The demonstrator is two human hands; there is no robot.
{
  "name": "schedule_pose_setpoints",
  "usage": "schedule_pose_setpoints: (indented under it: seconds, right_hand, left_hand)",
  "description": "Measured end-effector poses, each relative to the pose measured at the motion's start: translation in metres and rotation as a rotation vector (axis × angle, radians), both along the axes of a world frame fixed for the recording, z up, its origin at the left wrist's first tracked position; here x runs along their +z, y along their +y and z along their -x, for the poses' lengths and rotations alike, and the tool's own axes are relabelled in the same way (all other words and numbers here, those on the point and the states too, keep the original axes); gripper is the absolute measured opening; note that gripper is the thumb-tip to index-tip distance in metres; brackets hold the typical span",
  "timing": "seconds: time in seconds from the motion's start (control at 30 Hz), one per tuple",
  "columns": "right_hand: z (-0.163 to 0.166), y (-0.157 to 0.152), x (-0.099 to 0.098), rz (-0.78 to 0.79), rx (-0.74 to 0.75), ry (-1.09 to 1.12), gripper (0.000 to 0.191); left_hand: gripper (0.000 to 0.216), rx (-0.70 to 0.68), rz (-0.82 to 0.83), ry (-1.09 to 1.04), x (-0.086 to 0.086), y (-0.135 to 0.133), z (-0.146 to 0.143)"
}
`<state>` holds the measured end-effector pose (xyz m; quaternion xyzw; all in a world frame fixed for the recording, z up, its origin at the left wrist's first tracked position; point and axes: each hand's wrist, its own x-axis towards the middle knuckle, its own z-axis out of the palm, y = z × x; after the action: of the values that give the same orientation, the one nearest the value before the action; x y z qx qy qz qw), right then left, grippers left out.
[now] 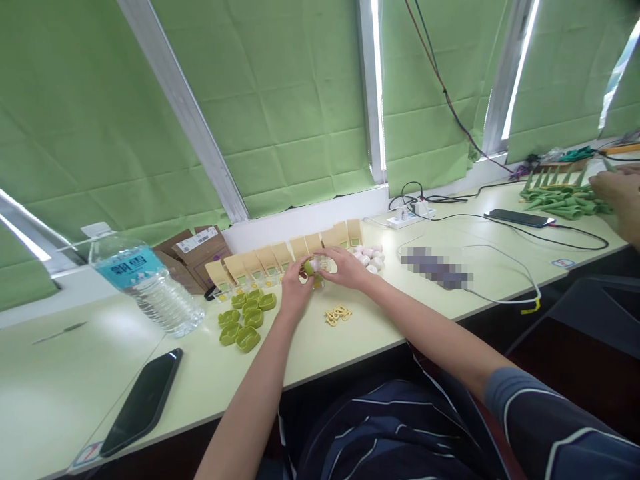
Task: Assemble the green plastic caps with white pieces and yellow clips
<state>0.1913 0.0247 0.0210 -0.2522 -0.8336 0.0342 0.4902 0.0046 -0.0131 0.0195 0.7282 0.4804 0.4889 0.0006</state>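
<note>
My left hand [296,288] is closed around a small green plastic piece [309,268], with something whitish beside it. From the other side my right hand [345,268] curls its thumb and fingers round a small clear piece [324,262], which meets the green one; fine detail is too small to tell. Left of my hands lie several green curved plastic pieces [253,317]. Yellow small rings or loops [338,315] form a little pile in front. Several white rounded pieces [370,256] sit just past my right hand. Behind, tan cards with clear parts [265,261] stand in a row.
A large water bottle [150,283], a cardboard box [193,260] and a black phone [143,400] are on the left. A power strip [411,215] and cables lie at the back right. Farther right, another person's hand [620,193] is near green pieces [565,200] and a phone [520,218].
</note>
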Motion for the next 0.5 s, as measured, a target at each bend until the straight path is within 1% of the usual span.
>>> schedule_pose_setpoints:
  seconds: [0.5]
  right_hand:
    - [0.0009,0.0016,-0.0019,0.028,0.008,0.038,0.043]
  left_hand:
    - [0.046,-0.008,0.014,0.002,0.0027,-0.0036,-0.0019]
